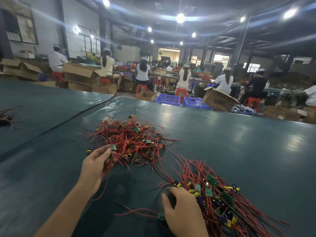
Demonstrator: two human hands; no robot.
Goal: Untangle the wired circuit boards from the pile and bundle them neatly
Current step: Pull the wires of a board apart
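A tangled pile of small green circuit boards with red and black wires (131, 141) lies in the middle of the dark green table (239, 142). My left hand (95, 165) is at the pile's near left edge, fingers closed on a wired board (113, 147), with red wires trailing down under the palm. A second, straighter bundle of wired boards (220, 194) fans out at the near right. My right hand (181, 207) rests on that bundle's left end, fingers curled over the boards. One loose green board (161, 216) with red wires lies beside its thumb.
A black cable (71, 117) runs diagonally across the table on the left. Another small wire clump (6, 117) sits at the far left edge. Beyond the table are blue crates (168, 98), cardboard boxes (218, 99) and several seated people at benches.
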